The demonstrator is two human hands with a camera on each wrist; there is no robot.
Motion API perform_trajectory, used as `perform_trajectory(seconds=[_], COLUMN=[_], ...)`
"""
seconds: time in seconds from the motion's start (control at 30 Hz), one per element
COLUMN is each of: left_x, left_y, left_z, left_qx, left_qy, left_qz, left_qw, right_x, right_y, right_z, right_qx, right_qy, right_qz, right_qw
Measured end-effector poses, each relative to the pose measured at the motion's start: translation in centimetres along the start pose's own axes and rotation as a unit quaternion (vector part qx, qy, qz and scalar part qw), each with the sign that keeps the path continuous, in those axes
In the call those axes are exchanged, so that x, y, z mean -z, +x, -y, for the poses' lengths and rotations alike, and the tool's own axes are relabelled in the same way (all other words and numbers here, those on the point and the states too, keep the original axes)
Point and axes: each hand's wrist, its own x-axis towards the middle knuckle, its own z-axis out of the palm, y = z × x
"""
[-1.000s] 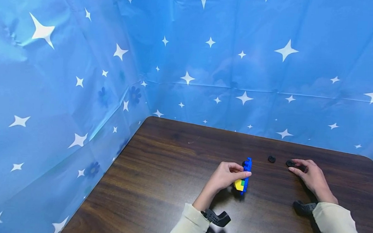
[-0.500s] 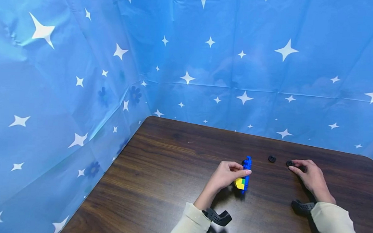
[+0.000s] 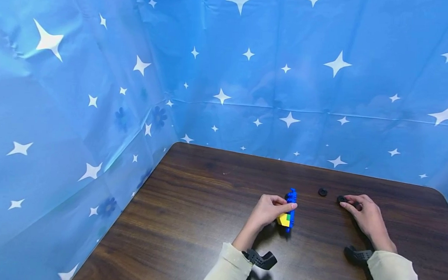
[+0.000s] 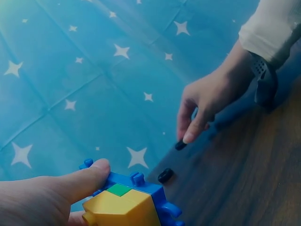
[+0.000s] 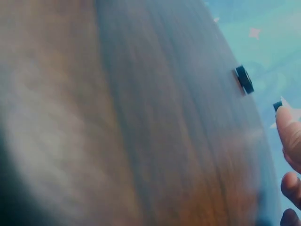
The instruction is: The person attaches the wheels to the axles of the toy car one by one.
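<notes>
Between its thumb and fingers, my left hand (image 3: 267,209) pinches a toy vehicle tipped on its side, which has a blue chassis (image 3: 291,214) and a yellow block (image 4: 124,209) with a green piece (image 4: 119,189). A small dark part (image 3: 286,196) shows at the toy's far end, beside the fingers. Off to the right, my right hand (image 3: 369,217) pinches a small black toy wheel (image 3: 341,199) by thumb and fingertips, close over the table. A second black wheel (image 3: 322,192) lies on the wood to the left of it, between the two hands.
The dark wood-grain table (image 3: 192,205) has rounded far corners. Blue cloth (image 3: 248,83) with white stars hangs behind it and along its left side. Black camera mounts (image 3: 260,259) sit on both wrists, below cream sleeves (image 3: 228,266).
The head view has shifted slightly. My right hand has drawn a little left and nearer, with the wheel between its fingertips. The left hand keeps its hold on the toy vehicle.
</notes>
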Motion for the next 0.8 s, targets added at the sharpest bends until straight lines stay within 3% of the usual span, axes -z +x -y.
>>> perform_trajectory(seconds=[0.3,0.8], left_x=[-0.2,-0.7], left_y=[0.5,0.9], left_z=[0.3,0.0], left_qx=[0.007,0.011], left_qy=[0.007,0.012], left_qz=[-0.004,0.003], left_qw=[0.9999,0.9999], right_x=[-0.4,-1.2], right_y=[-1.0,-2.1], right_z=[2.6,8.1], right_qx=[0.019,0.091], right_qy=[0.029,0.089], right_qz=[-0.023,-0.068], right_qw=[0.9991,0.9896])
